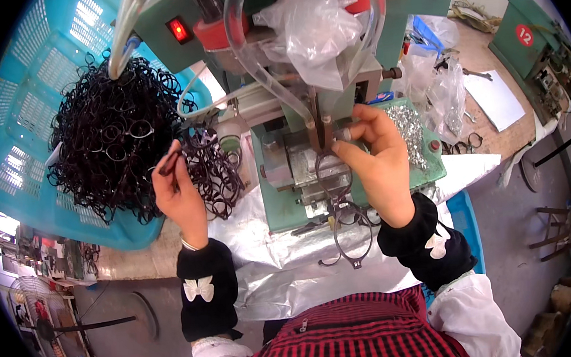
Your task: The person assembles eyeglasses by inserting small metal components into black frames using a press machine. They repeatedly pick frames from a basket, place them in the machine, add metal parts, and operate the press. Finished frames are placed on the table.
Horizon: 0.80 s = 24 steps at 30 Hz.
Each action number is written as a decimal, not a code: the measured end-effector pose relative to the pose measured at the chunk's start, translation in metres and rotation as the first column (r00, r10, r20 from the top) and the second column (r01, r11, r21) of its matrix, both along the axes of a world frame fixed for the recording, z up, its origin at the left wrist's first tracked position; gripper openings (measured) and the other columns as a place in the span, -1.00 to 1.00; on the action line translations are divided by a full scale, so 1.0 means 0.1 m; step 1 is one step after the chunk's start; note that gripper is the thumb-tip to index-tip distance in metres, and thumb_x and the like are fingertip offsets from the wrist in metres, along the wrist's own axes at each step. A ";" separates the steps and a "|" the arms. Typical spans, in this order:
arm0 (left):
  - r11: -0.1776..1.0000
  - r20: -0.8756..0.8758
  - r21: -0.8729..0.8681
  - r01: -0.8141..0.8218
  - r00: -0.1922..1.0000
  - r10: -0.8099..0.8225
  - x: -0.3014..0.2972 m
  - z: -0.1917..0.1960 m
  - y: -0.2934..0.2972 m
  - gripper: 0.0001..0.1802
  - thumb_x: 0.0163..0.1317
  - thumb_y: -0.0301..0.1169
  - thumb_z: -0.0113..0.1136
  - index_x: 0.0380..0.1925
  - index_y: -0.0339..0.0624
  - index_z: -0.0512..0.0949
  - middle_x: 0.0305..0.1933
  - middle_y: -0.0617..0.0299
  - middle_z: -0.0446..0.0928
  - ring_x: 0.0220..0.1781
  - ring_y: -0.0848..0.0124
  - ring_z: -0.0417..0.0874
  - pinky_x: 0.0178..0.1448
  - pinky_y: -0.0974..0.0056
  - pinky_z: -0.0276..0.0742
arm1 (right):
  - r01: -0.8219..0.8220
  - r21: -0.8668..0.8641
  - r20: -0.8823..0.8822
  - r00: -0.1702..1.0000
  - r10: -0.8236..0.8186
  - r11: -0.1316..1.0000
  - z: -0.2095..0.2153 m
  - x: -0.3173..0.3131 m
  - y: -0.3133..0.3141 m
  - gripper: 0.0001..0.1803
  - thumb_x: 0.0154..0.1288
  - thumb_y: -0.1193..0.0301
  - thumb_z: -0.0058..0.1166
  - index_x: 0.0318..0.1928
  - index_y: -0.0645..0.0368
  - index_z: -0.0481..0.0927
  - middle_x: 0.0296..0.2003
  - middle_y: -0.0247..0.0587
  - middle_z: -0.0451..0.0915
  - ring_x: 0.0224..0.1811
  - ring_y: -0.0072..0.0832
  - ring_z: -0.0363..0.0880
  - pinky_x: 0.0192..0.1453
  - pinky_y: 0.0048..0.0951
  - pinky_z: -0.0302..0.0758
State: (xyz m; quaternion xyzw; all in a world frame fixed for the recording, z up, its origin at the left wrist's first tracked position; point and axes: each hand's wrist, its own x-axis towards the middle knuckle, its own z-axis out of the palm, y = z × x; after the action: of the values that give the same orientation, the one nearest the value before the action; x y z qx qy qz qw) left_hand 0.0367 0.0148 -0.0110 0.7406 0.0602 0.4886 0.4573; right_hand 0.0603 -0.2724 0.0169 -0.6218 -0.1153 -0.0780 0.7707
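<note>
My left hand (181,197) is raised beside the heap, its thumb and fingers pinched on a small dark piece (171,162) whose kind I cannot make out. My right hand (383,161) is at the tooling of a green bench press (277,199), fingers curled and thumb tip by the tool. The thumb and fingers appear to close on the upper edge of a dark eyeglass frame (334,180) under the tool (320,132); the grip is partly hidden. Another dark eyeglass frame (355,261) hangs at the press's front edge, over silvery sheeting (273,273).
A blue basket (23,125) at the left holds a large heap of dark eyeglass frames (105,139); more frames (215,177) lie beside it. Metal chips (408,132) cover the press's right side. Clear tubes (237,28) and a plastic bag (314,32) hang above. White paper (494,100) lies right.
</note>
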 end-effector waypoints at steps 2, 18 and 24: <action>0.998 0.181 0.064 0.025 0.983 -0.036 0.05 0.08 0.04 -0.84 0.36 -0.59 0.23 -0.14 -0.39 0.48 -0.12 0.16 0.61 -0.18 0.48 0.56 -0.01 0.42 0.48 | -0.032 0.056 -0.018 0.999 0.033 0.998 0.00 -0.01 0.05 -0.52 0.17 0.67 0.21 0.13 0.33 0.46 -0.30 -0.35 0.62 -0.21 -0.68 0.56 -0.04 -0.63 0.44; 0.453 0.109 0.875 0.171 0.843 -0.528 -0.55 0.50 -1.17 -0.82 0.04 -0.56 0.37 -0.34 -0.15 0.60 -0.08 0.15 0.71 -0.36 0.28 0.56 -0.36 0.30 0.56 | 0.488 -0.711 0.516 0.851 -0.096 0.507 -0.19 0.14 -0.53 -0.72 0.06 0.48 0.27 -0.16 0.20 0.68 0.01 0.07 0.60 0.21 0.00 0.51 0.26 -0.08 0.47; 0.420 0.130 0.884 0.206 0.755 -0.642 -0.45 0.54 -1.24 -0.86 0.05 -0.58 0.35 -0.42 -0.23 0.55 -0.06 0.06 0.68 -0.42 0.24 0.57 -0.40 0.26 0.58 | 0.544 -0.794 0.524 0.839 -0.150 0.272 -0.67 0.28 -0.93 -0.77 0.01 0.45 0.30 -0.25 0.16 0.70 0.00 0.09 0.59 0.27 0.07 0.44 0.26 -0.05 0.46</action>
State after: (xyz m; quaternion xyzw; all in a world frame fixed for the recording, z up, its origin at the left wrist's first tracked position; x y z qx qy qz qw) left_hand -0.0085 -0.1090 0.0426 0.7175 -0.4811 0.4763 0.1637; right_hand 0.0883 -0.3653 -0.0501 -0.9277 -0.1299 -0.2774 0.2133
